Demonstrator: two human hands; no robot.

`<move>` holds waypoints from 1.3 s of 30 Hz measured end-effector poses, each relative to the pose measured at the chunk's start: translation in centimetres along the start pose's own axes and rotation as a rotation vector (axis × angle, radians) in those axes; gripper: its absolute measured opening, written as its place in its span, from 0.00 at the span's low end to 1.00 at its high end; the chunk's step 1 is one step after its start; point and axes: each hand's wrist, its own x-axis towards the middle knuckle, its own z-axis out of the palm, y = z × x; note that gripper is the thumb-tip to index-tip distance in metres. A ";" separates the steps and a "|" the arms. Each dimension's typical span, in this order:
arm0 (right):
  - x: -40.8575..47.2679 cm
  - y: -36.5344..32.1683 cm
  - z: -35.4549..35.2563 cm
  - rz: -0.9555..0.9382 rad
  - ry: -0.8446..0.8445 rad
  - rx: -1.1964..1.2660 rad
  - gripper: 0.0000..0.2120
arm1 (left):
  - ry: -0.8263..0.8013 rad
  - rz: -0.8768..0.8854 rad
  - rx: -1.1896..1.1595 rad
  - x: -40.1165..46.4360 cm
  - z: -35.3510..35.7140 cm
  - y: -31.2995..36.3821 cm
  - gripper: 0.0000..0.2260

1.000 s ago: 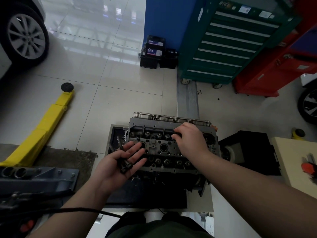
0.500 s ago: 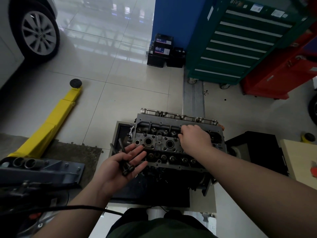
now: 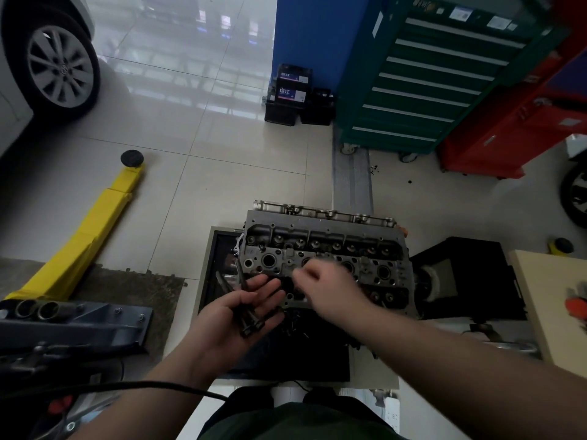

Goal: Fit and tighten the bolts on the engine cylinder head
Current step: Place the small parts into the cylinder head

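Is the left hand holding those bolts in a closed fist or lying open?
Open: the left hand lies palm up, fingers straight, bolts resting across it.

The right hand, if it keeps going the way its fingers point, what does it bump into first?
The right hand is blurred, pointing left toward the left hand. It would probably first meet that hand's fingertips or the dark bolts lying in its palm. Depth is unclear, so it might pass just above them.
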 end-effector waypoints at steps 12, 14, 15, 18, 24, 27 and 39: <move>-7.0 0.2 2.2 0.402 -0.331 0.797 0.07 | -0.038 -0.146 0.176 0.4 3.3 -3.6 0.20; -7.1 0.2 1.8 0.434 -0.365 0.894 0.09 | -0.055 -0.164 0.213 0.3 3.7 -3.7 0.21; -7.2 0.2 1.6 0.448 -0.388 0.941 0.11 | -0.065 -0.167 0.233 0.3 4.0 -3.8 0.21; -7.6 0.3 1.4 0.483 -0.439 1.050 0.12 | -0.081 -0.159 0.285 0.3 4.7 -4.1 0.23; -8.3 1.6 1.7 0.435 -0.388 1.044 0.13 | -0.133 -0.211 0.306 0.5 4.3 -4.7 0.22; -8.2 2.6 1.7 0.424 -0.190 0.911 0.10 | -0.189 -0.235 0.273 0.7 3.8 -4.6 0.20; -6.7 6.4 -3.0 0.234 0.085 0.526 0.04 | 0.094 0.133 0.108 1.6 2.9 2.0 0.11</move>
